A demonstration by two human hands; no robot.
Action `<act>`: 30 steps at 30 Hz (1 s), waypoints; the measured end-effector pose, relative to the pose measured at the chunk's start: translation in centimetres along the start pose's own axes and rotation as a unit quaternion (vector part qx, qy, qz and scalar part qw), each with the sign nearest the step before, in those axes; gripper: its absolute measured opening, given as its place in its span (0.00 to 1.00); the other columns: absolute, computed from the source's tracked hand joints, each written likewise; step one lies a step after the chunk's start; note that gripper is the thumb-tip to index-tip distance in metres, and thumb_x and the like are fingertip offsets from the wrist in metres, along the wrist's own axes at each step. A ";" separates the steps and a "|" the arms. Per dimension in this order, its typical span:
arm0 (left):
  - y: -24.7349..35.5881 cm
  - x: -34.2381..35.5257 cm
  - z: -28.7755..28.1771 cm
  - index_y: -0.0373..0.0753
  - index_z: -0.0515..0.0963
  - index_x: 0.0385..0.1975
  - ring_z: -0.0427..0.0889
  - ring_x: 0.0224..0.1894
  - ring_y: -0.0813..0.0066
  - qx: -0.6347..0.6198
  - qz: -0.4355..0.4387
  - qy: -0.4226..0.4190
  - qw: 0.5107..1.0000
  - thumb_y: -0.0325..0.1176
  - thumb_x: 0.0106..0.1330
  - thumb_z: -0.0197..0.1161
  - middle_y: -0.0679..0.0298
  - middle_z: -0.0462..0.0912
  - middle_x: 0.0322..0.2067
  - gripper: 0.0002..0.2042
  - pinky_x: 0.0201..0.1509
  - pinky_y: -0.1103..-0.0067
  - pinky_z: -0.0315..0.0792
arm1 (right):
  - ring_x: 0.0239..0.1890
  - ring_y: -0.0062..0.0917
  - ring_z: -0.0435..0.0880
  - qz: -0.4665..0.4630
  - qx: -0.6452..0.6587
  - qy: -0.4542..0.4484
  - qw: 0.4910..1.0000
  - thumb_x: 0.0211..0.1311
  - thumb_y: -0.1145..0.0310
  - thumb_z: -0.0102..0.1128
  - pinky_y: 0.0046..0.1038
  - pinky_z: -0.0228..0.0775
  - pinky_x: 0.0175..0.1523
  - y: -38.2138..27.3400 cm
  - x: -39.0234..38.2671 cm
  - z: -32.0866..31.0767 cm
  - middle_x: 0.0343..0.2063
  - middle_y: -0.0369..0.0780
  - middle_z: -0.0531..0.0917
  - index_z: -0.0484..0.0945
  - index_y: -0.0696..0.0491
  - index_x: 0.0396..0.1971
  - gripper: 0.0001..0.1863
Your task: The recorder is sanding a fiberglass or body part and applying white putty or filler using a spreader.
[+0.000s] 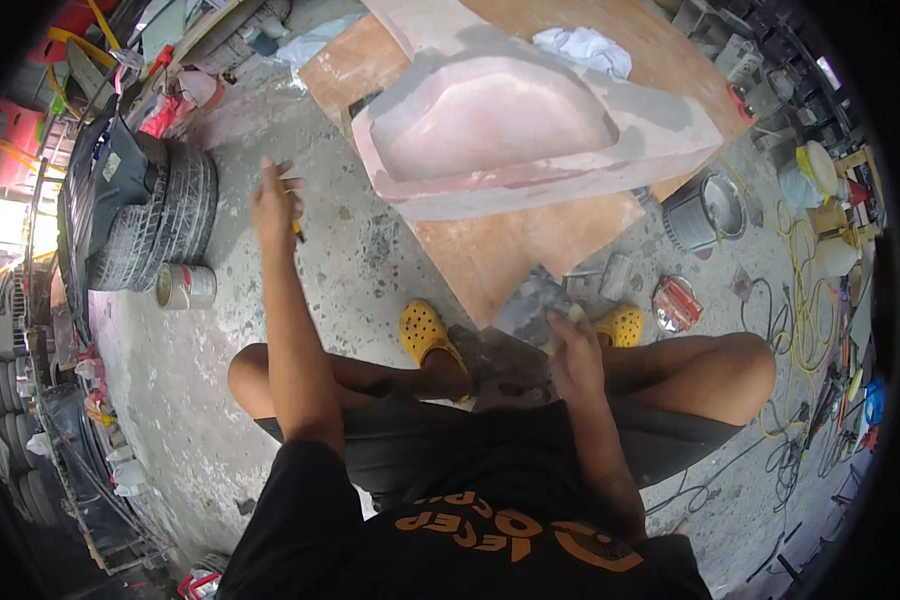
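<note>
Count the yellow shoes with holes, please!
2. One yellow, round-holed clog is left of the flat grey plate in the right hand; the other yellow clog is right of it. Others may be hidden.

Setting is identified as a workshop: concrete floor is stained, tyres are kept at left, a tin can and a metal pail are set out, a grey-patched panel is laid on brown sheeting.
</note>
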State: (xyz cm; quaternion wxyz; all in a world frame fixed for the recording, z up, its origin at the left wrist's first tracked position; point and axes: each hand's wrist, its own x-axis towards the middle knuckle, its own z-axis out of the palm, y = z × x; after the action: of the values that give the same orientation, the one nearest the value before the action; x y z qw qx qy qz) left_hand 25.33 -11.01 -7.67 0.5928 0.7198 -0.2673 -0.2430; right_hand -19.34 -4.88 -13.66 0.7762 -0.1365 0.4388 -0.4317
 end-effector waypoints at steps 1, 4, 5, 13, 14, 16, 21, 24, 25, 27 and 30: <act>2.0 -3.0 -0.6 0.31 0.81 0.46 0.69 0.17 0.85 -0.002 0.017 0.002 1.000 0.54 0.75 0.56 0.64 0.81 0.25 0.26 0.21 0.86 0.60 | 0.55 0.27 0.78 0.008 0.000 0.005 1.000 0.66 0.74 0.61 0.32 0.69 0.60 0.5 0.4 -0.1 0.49 0.38 0.81 0.70 0.58 0.60 0.23; 2.7 -9.8 -2.3 0.33 0.81 0.41 0.68 0.17 0.87 0.025 0.038 -0.043 0.998 0.50 0.76 0.56 0.68 0.78 0.22 0.21 0.21 0.86 0.60 | 0.56 0.26 0.77 -0.037 -0.029 0.032 0.998 0.66 0.74 0.61 0.30 0.70 0.59 1.5 2.1 -0.5 0.51 0.38 0.79 0.70 0.56 0.61 0.24; 2.7 -12.6 -2.2 0.34 0.81 0.40 0.67 0.17 0.87 0.026 0.021 -0.079 0.996 0.46 0.76 0.57 0.70 0.75 0.21 0.19 0.21 0.86 0.60 | 0.56 0.26 0.77 -0.044 -0.025 0.025 0.998 0.66 0.75 0.61 0.30 0.70 0.59 1.5 2.6 -0.5 0.52 0.38 0.79 0.70 0.55 0.62 0.24; -3.5 -24.5 4.3 0.31 0.78 0.36 0.66 0.16 0.72 0.311 0.035 -0.281 0.907 0.41 0.72 0.64 0.56 0.67 0.13 0.15 0.22 0.71 0.62 | 0.56 0.25 0.78 -0.063 0.061 0.007 0.996 0.68 0.77 0.59 0.30 0.71 0.62 3.4 2.5 1.1 0.55 0.39 0.78 0.70 0.54 0.59 0.21; -4.2 -25.1 4.7 0.32 0.79 0.35 0.68 0.14 0.66 0.284 0.026 -0.280 0.916 0.41 0.72 0.64 0.53 0.68 0.12 0.15 0.21 0.68 0.63 | 0.56 0.25 0.78 -0.062 0.063 0.006 0.996 0.68 0.77 0.59 0.30 0.71 0.62 4.3 2.6 0.6 0.55 0.39 0.78 0.70 0.54 0.59 0.21; -4.4 -25.7 5.4 0.33 0.79 0.34 0.75 0.15 0.52 0.285 0.052 -0.284 0.914 0.44 0.72 0.63 0.49 0.72 0.12 0.17 0.22 0.65 0.66 | 0.57 0.27 0.79 -0.070 0.043 0.013 0.997 0.70 0.75 0.58 0.32 0.76 0.60 5.8 2.9 0.1 0.56 0.40 0.77 0.70 0.55 0.59 0.19; -5.2 -26.3 4.8 0.34 0.80 0.34 0.79 0.19 0.47 0.359 0.040 -0.289 0.887 0.48 0.72 0.60 0.47 0.76 0.15 0.20 0.24 0.63 0.71 | 0.49 0.35 0.86 0.039 -0.019 -0.034 0.998 0.72 0.70 0.58 0.36 0.84 0.51 6.0 1.6 0.9 0.51 0.46 0.81 0.71 0.60 0.55 0.17; -6.8 -26.3 4.2 0.35 0.81 0.31 0.82 0.24 0.42 0.381 0.161 -0.253 0.875 0.49 0.69 0.63 0.45 0.79 0.18 0.20 0.28 0.59 0.75 | 0.43 0.39 0.89 0.037 -0.064 -0.063 0.995 0.72 0.68 0.57 0.37 0.87 0.47 6.2 1.7 1.0 0.45 0.50 0.84 0.73 0.64 0.51 0.16; -5.6 -26.6 5.1 0.35 0.81 0.31 0.81 0.23 0.42 0.398 0.082 -0.242 0.881 0.50 0.68 0.64 0.45 0.78 0.17 0.20 0.27 0.59 0.74 | 0.40 0.40 0.90 0.033 -0.080 -0.050 0.995 0.72 0.67 0.57 0.37 0.87 0.46 6.1 1.7 0.9 0.42 0.51 0.85 0.74 0.65 0.50 0.16; -5.5 -26.3 5.7 0.35 0.80 0.29 0.80 0.22 0.43 0.380 0.059 -0.255 0.887 0.49 0.68 0.64 0.45 0.77 0.16 0.19 0.26 0.61 0.73 | 0.42 0.40 0.89 0.045 -0.095 -0.037 0.994 0.72 0.67 0.57 0.37 0.87 0.46 5.7 2.0 0.8 0.43 0.50 0.85 0.75 0.65 0.50 0.16; -5.6 -25.9 5.2 0.32 0.77 0.29 0.76 0.15 0.49 0.351 0.110 -0.251 0.895 0.41 0.72 0.62 0.48 0.72 0.12 0.16 0.19 0.66 0.66 | 0.42 0.41 0.89 0.055 -0.062 -0.050 0.995 0.72 0.68 0.57 0.37 0.87 0.46 5.9 2.3 0.7 0.44 0.52 0.85 0.74 0.66 0.49 0.16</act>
State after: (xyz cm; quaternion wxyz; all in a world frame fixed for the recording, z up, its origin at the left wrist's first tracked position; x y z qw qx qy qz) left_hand 3.22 3.52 -13.24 0.2378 0.7619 -0.5529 -0.2394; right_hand -15.00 -3.34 -18.00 0.8097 -0.1812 0.4323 -0.3530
